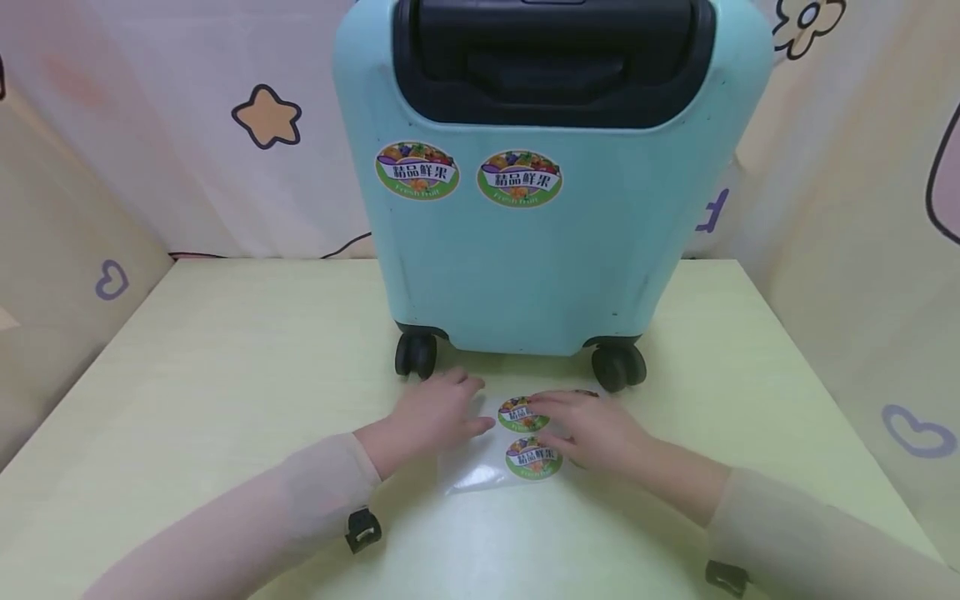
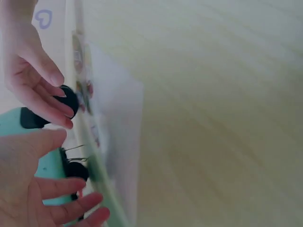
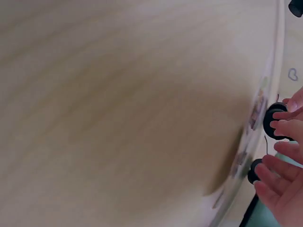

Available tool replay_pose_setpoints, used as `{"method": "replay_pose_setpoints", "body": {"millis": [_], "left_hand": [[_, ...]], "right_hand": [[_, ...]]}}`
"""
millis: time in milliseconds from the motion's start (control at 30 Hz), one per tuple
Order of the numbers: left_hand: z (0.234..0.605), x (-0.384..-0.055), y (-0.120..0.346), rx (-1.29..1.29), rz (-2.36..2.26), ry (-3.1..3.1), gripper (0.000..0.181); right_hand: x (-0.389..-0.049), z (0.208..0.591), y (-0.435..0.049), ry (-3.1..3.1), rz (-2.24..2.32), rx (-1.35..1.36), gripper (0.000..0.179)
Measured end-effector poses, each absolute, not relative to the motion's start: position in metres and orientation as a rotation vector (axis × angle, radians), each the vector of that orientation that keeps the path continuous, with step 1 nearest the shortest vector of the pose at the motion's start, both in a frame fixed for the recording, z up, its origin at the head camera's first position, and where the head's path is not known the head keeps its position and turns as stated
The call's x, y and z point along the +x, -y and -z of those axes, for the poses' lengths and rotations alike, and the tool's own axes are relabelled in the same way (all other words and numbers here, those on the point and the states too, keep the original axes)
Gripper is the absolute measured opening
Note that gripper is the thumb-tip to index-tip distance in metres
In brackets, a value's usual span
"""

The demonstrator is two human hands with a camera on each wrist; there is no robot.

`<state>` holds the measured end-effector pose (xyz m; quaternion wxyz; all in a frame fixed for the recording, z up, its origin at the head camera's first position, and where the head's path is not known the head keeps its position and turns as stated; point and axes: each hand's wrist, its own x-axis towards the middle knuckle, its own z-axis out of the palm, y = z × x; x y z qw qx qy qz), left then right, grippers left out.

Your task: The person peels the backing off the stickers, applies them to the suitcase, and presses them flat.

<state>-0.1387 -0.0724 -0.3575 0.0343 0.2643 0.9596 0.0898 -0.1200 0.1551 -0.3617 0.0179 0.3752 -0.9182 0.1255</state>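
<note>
Apparently, a sticker sheet (image 1: 480,467) is being readied for peeling, left hand (image 1: 433,416) and right hand (image 1: 600,429) spread, pinching being needed next.

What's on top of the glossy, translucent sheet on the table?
Oval, multicoloured fruit stickers: two mostly visible, plus slivers of others. The right hand hides the rest of those.

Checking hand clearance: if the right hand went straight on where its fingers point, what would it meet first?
Likely the left hand, across the sticker sheet from the right hand; their relative height is unclear, so it might pass above or below.
</note>
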Motion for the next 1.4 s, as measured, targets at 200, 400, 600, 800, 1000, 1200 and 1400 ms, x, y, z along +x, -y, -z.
{"method": "replay_pose_setpoints", "body": {"millis": [200,400,600,800,1000,1200,1400], "left_hand": [[0.374,-0.143,0.063,0.739,-0.077,-2.985,0.041],[0.376,-0.142,0.059,0.762,-0.142,-2.989,0.032],[0.373,-0.145,0.056,0.620,-0.604,-2.804,0.024],[0.375,-0.151,0.059,0.357,-1.253,-2.326,0.024],[0.374,-0.147,0.060,0.266,-1.576,-1.964,0.035],[0.371,-0.140,0.055,0.247,-1.654,-1.890,0.032],[0.367,-0.133,0.053,0.195,-1.652,-1.902,0.029]], "right_hand": [[-0.119,0.374,-0.153,2.867,-0.206,1.200,0.034],[-0.116,0.378,-0.154,2.900,-0.202,1.176,0.037],[-0.113,0.377,-0.155,2.942,-0.297,1.145,0.037],[-0.111,0.375,-0.152,2.933,-0.495,1.060,0.033],[-0.109,0.370,-0.149,2.902,-0.763,0.913,0.020],[-0.106,0.364,-0.148,2.834,-1.009,0.829,0.014],[-0.105,0.363,-0.150,2.831,-1.215,0.766,0.012]]}}
